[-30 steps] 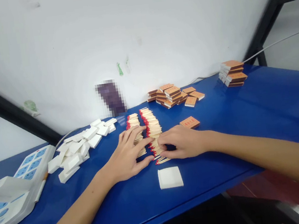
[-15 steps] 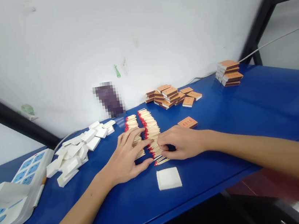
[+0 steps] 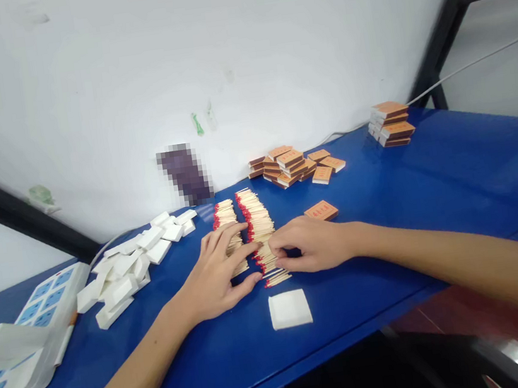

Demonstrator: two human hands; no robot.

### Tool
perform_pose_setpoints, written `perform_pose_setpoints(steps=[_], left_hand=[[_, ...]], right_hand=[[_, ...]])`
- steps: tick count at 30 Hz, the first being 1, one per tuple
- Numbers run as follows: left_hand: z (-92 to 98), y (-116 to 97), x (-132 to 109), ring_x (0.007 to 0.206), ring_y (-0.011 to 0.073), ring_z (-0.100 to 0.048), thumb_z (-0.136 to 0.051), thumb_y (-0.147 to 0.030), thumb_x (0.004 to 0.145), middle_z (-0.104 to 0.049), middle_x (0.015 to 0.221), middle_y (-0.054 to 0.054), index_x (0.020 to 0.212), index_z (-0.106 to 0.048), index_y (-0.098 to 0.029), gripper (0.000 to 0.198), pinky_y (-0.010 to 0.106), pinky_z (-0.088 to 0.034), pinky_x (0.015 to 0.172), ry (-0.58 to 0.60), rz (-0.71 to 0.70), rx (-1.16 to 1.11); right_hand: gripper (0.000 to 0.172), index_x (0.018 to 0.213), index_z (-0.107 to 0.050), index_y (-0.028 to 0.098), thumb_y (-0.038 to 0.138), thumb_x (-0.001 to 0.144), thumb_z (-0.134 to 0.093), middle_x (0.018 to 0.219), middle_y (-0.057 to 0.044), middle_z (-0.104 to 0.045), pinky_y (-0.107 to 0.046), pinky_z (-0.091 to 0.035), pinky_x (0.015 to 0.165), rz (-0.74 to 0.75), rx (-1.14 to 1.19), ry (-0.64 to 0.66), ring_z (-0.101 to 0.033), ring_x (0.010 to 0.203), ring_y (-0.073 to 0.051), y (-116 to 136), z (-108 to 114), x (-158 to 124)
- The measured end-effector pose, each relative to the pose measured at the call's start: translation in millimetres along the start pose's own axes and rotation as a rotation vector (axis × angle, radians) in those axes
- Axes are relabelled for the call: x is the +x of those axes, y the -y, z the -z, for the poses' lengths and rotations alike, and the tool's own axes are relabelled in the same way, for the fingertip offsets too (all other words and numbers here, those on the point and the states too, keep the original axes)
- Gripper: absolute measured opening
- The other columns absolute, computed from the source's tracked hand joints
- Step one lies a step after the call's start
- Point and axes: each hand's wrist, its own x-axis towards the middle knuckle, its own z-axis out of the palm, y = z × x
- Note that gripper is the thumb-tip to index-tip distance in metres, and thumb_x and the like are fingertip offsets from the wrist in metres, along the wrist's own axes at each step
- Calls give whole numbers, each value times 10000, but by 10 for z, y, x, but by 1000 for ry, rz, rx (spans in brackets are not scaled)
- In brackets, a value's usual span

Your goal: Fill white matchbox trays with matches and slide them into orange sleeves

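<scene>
Two rows of red-tipped matches (image 3: 255, 217) lie on the blue table (image 3: 422, 198). My left hand (image 3: 219, 275) rests flat with spread fingers on the near end of the left row. My right hand (image 3: 306, 244) has its fingers curled and pinched against the near end of the right row, gripping a bunch of matches. A white inner matchbox tray (image 3: 290, 309) lies just in front of both hands. One orange matchbox sleeve (image 3: 321, 210) sits just behind my right hand.
A heap of white inner trays (image 3: 129, 265) lies at the left. Piles of orange matchboxes (image 3: 291, 164) stand near the wall, and another stack (image 3: 390, 124) at the far right. A white power strip (image 3: 15, 340) sits at the left edge. The table's front edge is close.
Both hands stay on the matches with only slight finger shifts. The view has drifted a little, so everything sits slightly further left.
</scene>
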Motion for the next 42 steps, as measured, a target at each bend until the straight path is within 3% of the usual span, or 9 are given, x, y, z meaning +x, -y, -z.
perform_pose_setpoints(steps=[12, 20, 27, 42], left_hand=[[1, 13, 18, 1374, 377, -358, -600, -420, 947, -386, 1492, 175, 1360, -540, -215, 465, 585, -335, 1089, 22, 14, -27], [15, 7, 2, 1375, 387, -350, -589, -351, 922, -372, 1509, 162, 1421, -489, -259, 517, 613, -330, 1073, 26, 1, -14], [17, 2, 11, 1378, 384, -351, -605, -383, 926, -372, 1511, 169, 1387, -512, -240, 491, 599, -330, 1075, 29, -2, 6], [9, -5, 9, 1364, 364, -373, -545, -379, 981, -394, 1501, 163, 1398, -503, -252, 439, 567, -324, 1080, 23, -8, 17]], right_hand=[[251, 742, -483, 180, 281, 958, -561, 683, 42, -513, -248, -260, 591, -32, -29, 4, -426, 609, -95, -8, -20, 21], [195, 768, -474, 184, 226, 942, -551, 727, 36, -523, -251, -262, 610, -20, -48, 8, -426, 644, -102, -37, -35, 25], [283, 691, -374, 190, 222, 902, -560, 654, 53, -438, -266, -213, 585, -69, -82, -4, -338, 579, -94, -11, -51, 39], [292, 680, -397, 185, 255, 906, -568, 637, 52, -436, -269, -204, 584, -77, -88, 18, -351, 570, -92, -19, -45, 40]])
